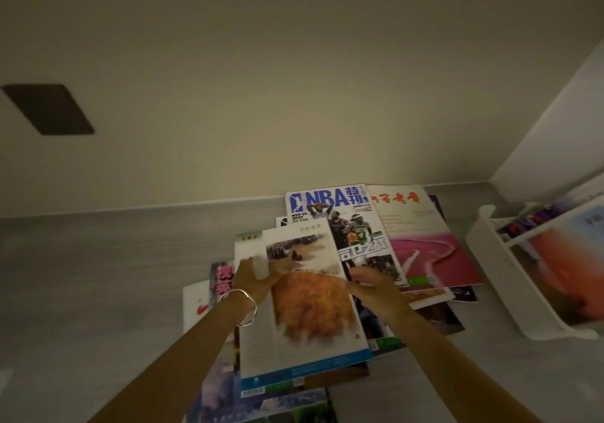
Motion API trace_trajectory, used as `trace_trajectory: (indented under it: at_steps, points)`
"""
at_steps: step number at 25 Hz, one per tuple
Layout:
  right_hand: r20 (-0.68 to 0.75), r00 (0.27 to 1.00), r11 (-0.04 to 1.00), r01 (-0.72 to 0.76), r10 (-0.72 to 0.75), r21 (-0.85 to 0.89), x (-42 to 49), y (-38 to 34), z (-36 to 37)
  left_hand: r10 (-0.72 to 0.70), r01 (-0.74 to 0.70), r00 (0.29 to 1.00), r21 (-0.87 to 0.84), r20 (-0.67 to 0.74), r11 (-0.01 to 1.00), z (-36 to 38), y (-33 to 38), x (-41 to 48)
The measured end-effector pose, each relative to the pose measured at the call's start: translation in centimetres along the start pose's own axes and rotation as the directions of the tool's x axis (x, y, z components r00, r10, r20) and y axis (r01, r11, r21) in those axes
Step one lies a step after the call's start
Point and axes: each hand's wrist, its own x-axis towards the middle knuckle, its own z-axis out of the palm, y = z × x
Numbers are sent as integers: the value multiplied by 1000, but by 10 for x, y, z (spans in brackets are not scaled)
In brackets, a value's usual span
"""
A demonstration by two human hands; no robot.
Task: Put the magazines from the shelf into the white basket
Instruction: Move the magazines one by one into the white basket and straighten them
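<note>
Several magazines lie spread in a loose pile on the grey shelf. On top is a magazine with an orange-brown painting on its cover. My left hand, with a silver bracelet on the wrist, grips its left edge. My right hand holds its right edge, fingers on the cover. Behind it lie an NBA magazine and a pink-covered magazine. The white basket stands at the right with magazines in it.
The shelf's back wall rises behind the pile, with a dark rectangular patch at the left. A side wall closes the right end behind the basket. Bare shelf surface lies left of the pile.
</note>
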Motion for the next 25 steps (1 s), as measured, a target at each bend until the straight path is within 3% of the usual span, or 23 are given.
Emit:
trace_trajectory:
  at_steps: [4, 10, 12, 14, 17, 19, 22, 23, 25]
  points:
    - [-74, 992, 993, 101, -106, -66, -1, 5, 23, -57, 57, 998, -12, 21, 998, -14, -16, 0]
    - [-269, 963, 1000, -9, 1, -29, -4, 1, 29, 42, -55, 991, 100, 126, 994, -16, -26, -12]
    - [-325, 943, 998, -58, 66, 33, -4, 5, 26, 65, -57, 989, -64, 133, 996, -15, -21, -15]
    - [-324, 934, 981, -98, 148, 166, -6, 7, 22, 57, -28, 987, -191, 149, 981, -10, -14, -19]
    - [-310, 937, 972, -94, 160, 217, -14, 9, 17, 28, -4, 966, -94, 258, 996, 3, -2, -30]
    - [-350, 931, 986, -44, 100, 163, -23, 3, 11, 22, -4, 967, -70, 253, 998, 8, 5, -34]
    - [-368, 929, 971, 52, 39, 234, -35, -13, -3, 141, -157, 967, 61, 211, 986, 10, 20, -40]
    - [-325, 945, 950, 77, 26, 302, -41, -21, -6, 193, -223, 941, 81, 279, 972, 12, 30, -45]
    - [-175, 984, 903, 95, -22, 420, -56, -40, -5, 177, -164, 862, -68, 475, 984, 19, 54, -57]
